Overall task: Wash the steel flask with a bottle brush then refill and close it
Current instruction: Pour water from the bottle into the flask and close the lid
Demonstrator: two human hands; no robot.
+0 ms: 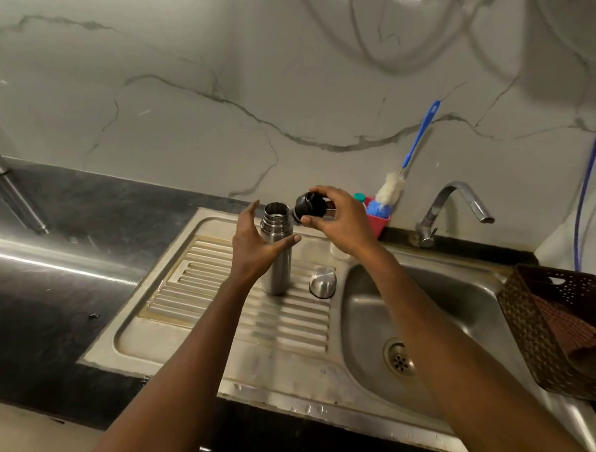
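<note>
Steel flask stands upright with its mouth uncovered on the ribbed draining board, toward that board's back edge. The left hand is spread wide around it: the thumb lies straight against the front of the body, and the fingers reach up straight just beside the neck on the far side, not curled round it. The right hand is raised just beside the flask's mouth and pinches a black stopper between thumb and fingertips; the stopper is tilted on its side and clear of the flask.

A steel cup sits upside down on the draining board, near the flask's base and close to the edge of the sink basin. The basin lies to the right of the board, with a round drain in its bottom.

At the back edge of the sink, behind the right hand, a red holder carries the bottle brush, whose blue handle leans against the marble wall. A small bottle with a teal cap shows just beside the holder. A steel tap rises at the basin's back edge. A brown woven basket rests on the sink's right edge. A blue hose hangs down the wall at the far right. The dark worktop stretches left of the sink.
</note>
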